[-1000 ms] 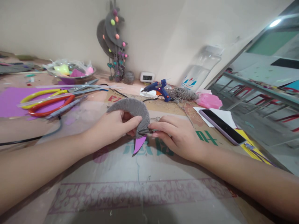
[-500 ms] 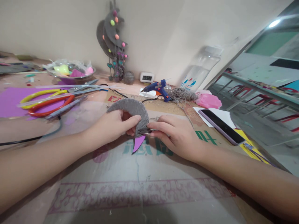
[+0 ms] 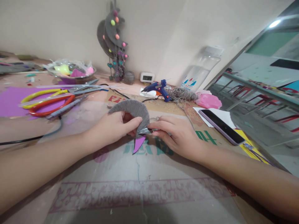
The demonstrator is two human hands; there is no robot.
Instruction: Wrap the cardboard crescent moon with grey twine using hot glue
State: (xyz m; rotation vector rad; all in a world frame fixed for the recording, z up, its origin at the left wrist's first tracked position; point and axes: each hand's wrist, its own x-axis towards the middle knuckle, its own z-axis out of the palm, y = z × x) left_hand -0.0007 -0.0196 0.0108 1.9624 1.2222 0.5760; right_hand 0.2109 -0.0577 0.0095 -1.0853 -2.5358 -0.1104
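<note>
Crescent point(image 3: 134, 109) wrapped in grey yarn sits at the middle of the worktop point(image 3: 144, 193), on printed cardboard, arching upward; its long axis runs left to right, and its bare purple tip point(image 3: 138, 144) points down toward us. Going left to right, we see big yellow and orange scissors point(image 3: 46, 101) far left, then our left hand point(image 3: 114, 126) pinching the crescent's lower right part. Our right hand point(image 3: 177, 135) grips small metal snips point(image 3: 146, 131), their blades touching the crescent's yarn edge. A phone point(image 3: 220, 126) lies further right.
</note>
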